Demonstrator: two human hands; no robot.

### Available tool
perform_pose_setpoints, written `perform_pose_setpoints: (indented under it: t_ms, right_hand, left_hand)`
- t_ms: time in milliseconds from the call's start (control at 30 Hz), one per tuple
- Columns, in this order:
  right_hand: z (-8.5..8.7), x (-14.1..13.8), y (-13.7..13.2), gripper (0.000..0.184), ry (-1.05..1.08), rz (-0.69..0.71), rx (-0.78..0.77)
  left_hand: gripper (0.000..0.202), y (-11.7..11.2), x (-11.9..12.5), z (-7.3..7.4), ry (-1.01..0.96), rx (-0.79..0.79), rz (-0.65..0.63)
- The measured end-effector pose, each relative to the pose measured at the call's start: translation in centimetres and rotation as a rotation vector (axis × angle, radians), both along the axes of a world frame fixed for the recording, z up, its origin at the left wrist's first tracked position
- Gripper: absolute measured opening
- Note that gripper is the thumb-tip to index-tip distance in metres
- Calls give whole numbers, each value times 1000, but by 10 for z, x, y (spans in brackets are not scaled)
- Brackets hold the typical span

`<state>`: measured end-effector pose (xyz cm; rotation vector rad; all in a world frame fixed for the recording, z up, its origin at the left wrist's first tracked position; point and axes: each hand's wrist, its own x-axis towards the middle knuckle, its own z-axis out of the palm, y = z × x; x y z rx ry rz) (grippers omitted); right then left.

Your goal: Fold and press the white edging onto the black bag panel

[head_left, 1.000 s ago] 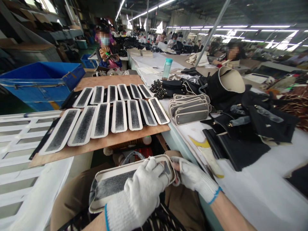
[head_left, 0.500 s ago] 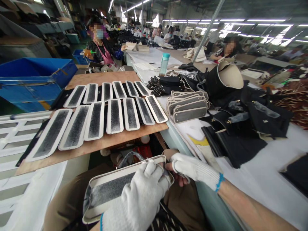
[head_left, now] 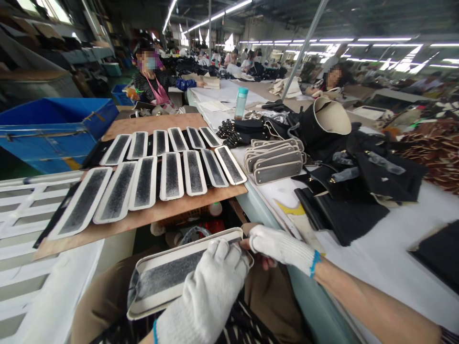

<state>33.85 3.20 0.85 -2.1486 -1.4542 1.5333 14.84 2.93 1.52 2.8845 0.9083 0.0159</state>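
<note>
The gloved left hand (head_left: 211, 282) grips a cream-rimmed bag panel (head_left: 168, 272) near its right end; the gloved right hand (head_left: 278, 246) curls there, its hold unclear.

Your gloves (head_left: 204, 291) appear rough, matt knitted cloth, your panel (head_left: 168, 274) mottled matt grey with a smooth pale border, the board (head_left: 158, 122) smooth wood, the bin (head_left: 46, 143) slightly glossy plastic.

The white-gloved left grip (head_left: 210, 284) lies back upward, fingers bunched; the gloved right grip (head_left: 274, 246) curls inward, bare fingertips (head_left: 267, 262) showing, right forearm (head_left: 373, 294) bare.
</note>
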Motion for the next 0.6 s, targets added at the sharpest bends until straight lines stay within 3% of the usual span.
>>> perform_pose_setpoints:
  t_ms: [167, 333, 433, 600]
  right_hand:
    - [9, -5, -1, 42, 40, -17, 20]
    - [10, -4, -3, 42, 54, -32, 41]
    - [10, -8, -2, 43, 48, -81, 9]
    - [13, -20, -2, 39, 136, -199, -61]
  left_hand:
    - [46, -3, -10, -10, 37, 136, -45]
    - [34, -6, -6, -5, 96, 185, -49]
    - [29, -5, -4, 9, 71, 134, -39]
    - [27, 21, 3, 49, -23, 28, 12]
